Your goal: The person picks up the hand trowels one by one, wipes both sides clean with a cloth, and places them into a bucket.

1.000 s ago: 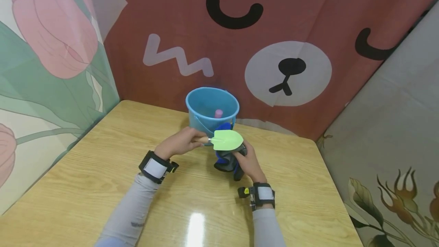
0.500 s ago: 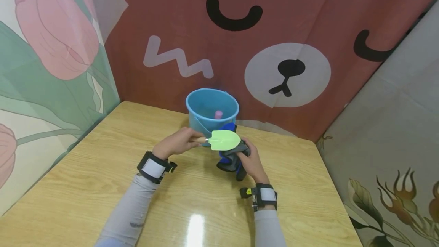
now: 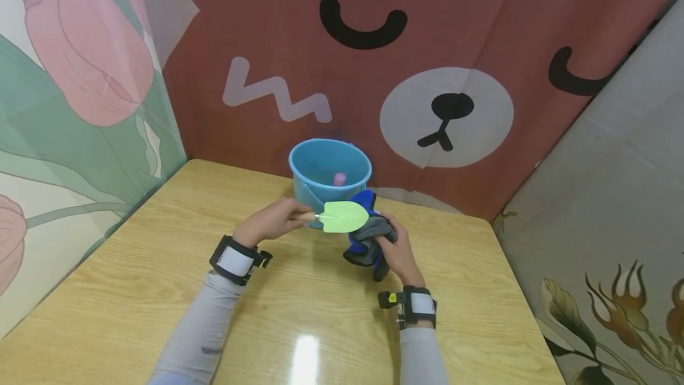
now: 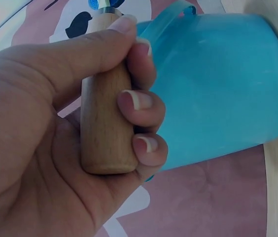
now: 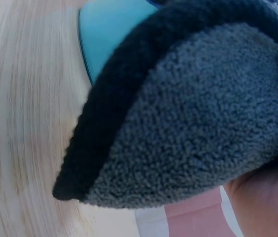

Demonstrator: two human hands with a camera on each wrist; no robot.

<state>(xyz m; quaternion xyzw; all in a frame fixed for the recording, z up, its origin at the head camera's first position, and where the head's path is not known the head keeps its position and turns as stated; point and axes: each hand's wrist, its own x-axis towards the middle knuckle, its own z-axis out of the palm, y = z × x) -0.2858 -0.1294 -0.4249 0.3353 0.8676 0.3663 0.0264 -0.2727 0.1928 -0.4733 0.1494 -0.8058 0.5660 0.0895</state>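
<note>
My left hand (image 3: 267, 220) grips the wooden handle of a small hand trowel (image 3: 344, 217), its light green blade pointing right. Close up in the left wrist view, the fingers and thumb wrap the handle (image 4: 107, 128). A bunched grey and blue cloth with black edging (image 3: 369, 241) is held in my right hand (image 3: 401, 254), just right of the blade. The fuzzy grey side of the cloth (image 5: 198, 118) fills much of the right wrist view and hides most of that hand. Both hands are in front of a light blue bucket (image 3: 303, 193).
Inside the bucket a pink, round-ended thing (image 3: 339, 179) shows; the rest of it is hidden. The bucket stands at the back edge of the wooden table (image 3: 160, 242), against a printed curtain (image 3: 256, 135). Fabric hangings also border the left and right sides.
My right hand has shifted slightly right with the cloth, and my left hand slightly left with the trowel. The blade now overlaps less of the cloth. The bucket stays in place.
</note>
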